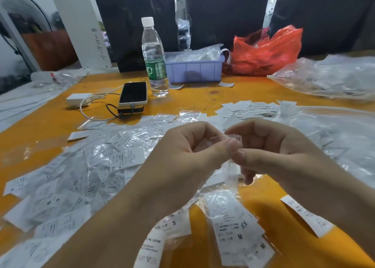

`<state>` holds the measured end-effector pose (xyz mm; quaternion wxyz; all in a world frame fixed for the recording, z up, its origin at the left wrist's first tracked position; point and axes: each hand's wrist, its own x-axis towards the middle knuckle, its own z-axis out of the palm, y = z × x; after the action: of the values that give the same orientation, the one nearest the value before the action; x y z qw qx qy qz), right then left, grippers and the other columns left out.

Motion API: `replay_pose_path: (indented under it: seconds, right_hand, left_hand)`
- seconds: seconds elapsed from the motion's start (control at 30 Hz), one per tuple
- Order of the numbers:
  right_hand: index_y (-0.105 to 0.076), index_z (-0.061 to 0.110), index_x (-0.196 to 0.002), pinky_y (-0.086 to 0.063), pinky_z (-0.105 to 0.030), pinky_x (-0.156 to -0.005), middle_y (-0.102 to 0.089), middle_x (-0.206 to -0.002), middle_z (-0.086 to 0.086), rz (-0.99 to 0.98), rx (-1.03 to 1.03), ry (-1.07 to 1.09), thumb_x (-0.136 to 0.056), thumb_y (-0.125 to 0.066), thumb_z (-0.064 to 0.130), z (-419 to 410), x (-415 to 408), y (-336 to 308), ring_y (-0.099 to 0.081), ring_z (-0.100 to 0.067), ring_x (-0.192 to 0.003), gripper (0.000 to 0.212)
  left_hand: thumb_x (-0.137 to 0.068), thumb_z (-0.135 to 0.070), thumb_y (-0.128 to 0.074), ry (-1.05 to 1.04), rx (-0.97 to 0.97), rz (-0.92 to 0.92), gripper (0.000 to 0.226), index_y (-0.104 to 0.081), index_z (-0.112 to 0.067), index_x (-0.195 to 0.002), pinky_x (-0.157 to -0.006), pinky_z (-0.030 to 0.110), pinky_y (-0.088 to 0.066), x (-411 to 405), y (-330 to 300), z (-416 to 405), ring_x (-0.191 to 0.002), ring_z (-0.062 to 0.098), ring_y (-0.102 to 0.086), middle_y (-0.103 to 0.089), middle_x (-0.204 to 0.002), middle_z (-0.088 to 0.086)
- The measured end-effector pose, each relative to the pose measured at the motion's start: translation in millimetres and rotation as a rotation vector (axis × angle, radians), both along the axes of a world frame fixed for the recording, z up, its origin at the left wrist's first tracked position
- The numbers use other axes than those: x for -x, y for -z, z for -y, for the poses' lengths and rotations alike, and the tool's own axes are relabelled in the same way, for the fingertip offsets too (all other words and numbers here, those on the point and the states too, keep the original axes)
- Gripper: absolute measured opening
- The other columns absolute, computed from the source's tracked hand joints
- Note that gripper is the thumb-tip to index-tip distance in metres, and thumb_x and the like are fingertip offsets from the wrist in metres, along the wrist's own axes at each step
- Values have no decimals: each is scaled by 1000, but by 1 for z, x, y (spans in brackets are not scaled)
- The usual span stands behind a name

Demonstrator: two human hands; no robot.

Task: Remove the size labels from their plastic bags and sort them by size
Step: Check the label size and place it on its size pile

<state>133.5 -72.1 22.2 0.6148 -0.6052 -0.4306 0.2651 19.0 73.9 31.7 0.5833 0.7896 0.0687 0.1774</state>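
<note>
My left hand [188, 146] and my right hand [272, 146] meet above the middle of the orange table [203, 99]. Both pinch one small clear plastic bag [231, 160], which hangs down between the thumbs with a white label inside. Beneath and to the left spreads a heap of white size labels in clear bags [85, 166]. A bagged bundle marked M and XX [237, 227] lies near the front, beside a label marked S [174, 223]. A small pile of loose white labels [247, 109] sits behind my hands.
A water bottle [155, 58], a phone on a power bank [133, 94] and a white charger with cable [79, 99] stand at the back left. A purple bin of plastic [194, 68], a red bag [265, 50] and large clear bags [334, 76] lie behind and right.
</note>
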Motion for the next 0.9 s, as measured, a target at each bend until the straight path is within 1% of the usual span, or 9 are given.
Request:
replay_pose_path:
  seconds: [0.13,0.23,0.33,0.5,0.67,0.73,0.8,0.83,0.9]
  right_hand:
    - [-72,24,-100,-52,-28,-61,-66,-85,0,-49,44,-77,-71,-67,17,1,-1,1,-61,-14,-68,30]
    - [-75,19,-89,-50,-26,-56,-66,-81,-5,-110,3,-93,-69,-58,10,-3,0,-2,-58,-16,-64,27]
    - [-75,13,-79,-49,-26,-53,-61,-72,-7,-174,-19,-63,-72,-55,14,-4,-4,-2,-56,-17,-63,21]
    - [-71,12,-76,-49,-25,-54,-59,-69,-6,-145,55,-26,-76,-64,23,-3,-5,0,-55,-17,-62,13]
    - [-70,16,-66,-49,-26,-51,-58,-62,-4,-57,49,51,-78,-75,17,-5,-1,-3,-55,-16,-57,13]
    - [-66,15,-67,-51,-28,-49,-58,-57,-2,18,-3,163,-89,-63,11,-5,0,-2,-56,-17,-53,22]
    - [-63,12,-76,-51,-30,-48,-60,-56,-3,36,-47,242,-96,-51,8,-4,1,-4,-57,-19,-49,24]
    - [-61,9,-81,-51,-31,-46,-62,-56,-4,11,-67,264,-98,-48,8,-4,1,-5,-57,-20,-47,22]
    - [-57,5,-86,-50,-32,-43,-64,-58,-8,-62,-96,277,-100,-46,8,-3,-1,-7,-55,-20,-43,18]
  left_hand:
    - [-73,-47,-72,62,-21,-26,22,-72,-26,-79,-68,27,-48,0,0,0,-68,7,-63,-71,-76,-6]
    - [-72,-44,-73,87,-20,-21,19,-72,-26,-78,-66,19,-48,2,-2,1,-68,1,-64,-70,-73,-12]
    - [-69,-45,-74,56,-62,-43,20,-72,-28,-79,-71,29,-47,1,1,1,-71,4,-64,-69,-72,-11]
    - [-71,-43,-74,89,-53,-62,21,-71,-24,-79,-66,25,-45,1,2,2,-67,6,-59,-65,-69,-10]
    - [-73,-46,-71,68,-117,-49,23,-68,-23,-79,-63,27,-49,2,3,4,-64,6,-58,-61,-65,-10]
    - [-72,-47,-72,17,-124,-14,25,-68,-24,-79,-65,40,-53,1,4,3,-65,13,-60,-63,-67,-6]
    - [-72,-47,-72,-28,-96,13,25,-68,-23,-78,-70,50,-54,1,4,2,-73,29,-63,-69,-76,1]
    - [-72,-45,-71,-42,-72,22,24,-67,-22,-78,-69,49,-55,0,5,1,-76,31,-64,-71,-80,1]
    - [-74,-40,-69,-56,-33,33,18,-65,-22,-75,-66,36,-58,-1,6,0,-74,24,-67,-73,-84,-1]
